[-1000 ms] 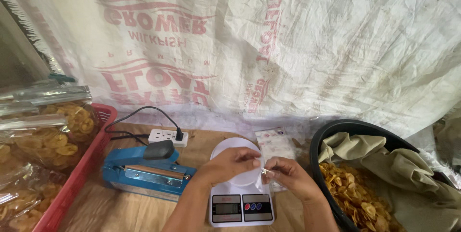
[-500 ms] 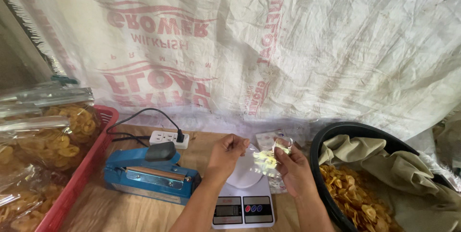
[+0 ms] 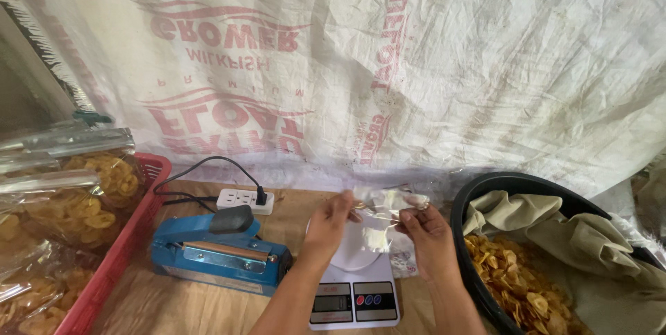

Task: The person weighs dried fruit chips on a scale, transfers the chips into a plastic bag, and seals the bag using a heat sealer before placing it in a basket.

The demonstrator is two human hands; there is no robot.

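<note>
Over the last second both hands had risen from the round platter of the white digital scale, where they had been pressed close together, to a spot above its far edge. The left hand and the right hand now stood a little apart, each pinching one side of a small clear plastic bag stretched between them, its lower part hanging over the scale. That lift and spread read as the bag's mouth being pulled open. The scale's platter lay bare. To the left on the tabletop sat a blue heat sealer, and to the right a black tub of yellow chips, untouched.
</note>
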